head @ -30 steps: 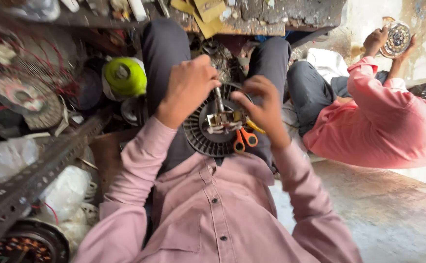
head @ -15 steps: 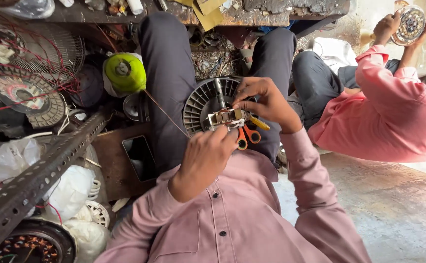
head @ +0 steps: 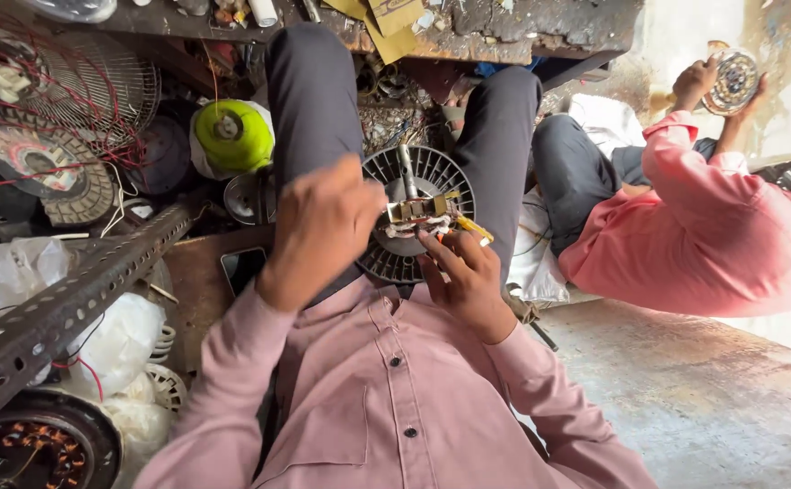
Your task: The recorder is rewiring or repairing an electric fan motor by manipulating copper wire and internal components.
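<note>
A round black slotted fan housing [head: 432, 177] lies on my lap between my knees, with a metal shaft standing up from it. On it sits a small stator [head: 418, 215] with brass-coloured plates and white windings. My right hand [head: 468, 276] grips the stator from below with its fingertips, and a yellow-orange tool tip [head: 477, 232] shows just above those fingers. My left hand [head: 323, 226] hovers left of the stator, seen from the back and blurred, fingers pinched together as on a thin wire. A green wire spool [head: 233, 136] stands to its left.
Fan grilles [head: 97, 86], rotor discs and white bags are piled at the left, crossed by a perforated steel angle bar [head: 70, 299]. A cluttered bench edge [head: 468, 23] runs overhead. At the right sits another person in a pink shirt [head: 712, 235], holding up a round motor part [head: 735, 81].
My left hand, drawn back to my chest half a second ago with a thin wire running from the green spool, has swung up again beside the stator. My right hand stayed on the stator.
</note>
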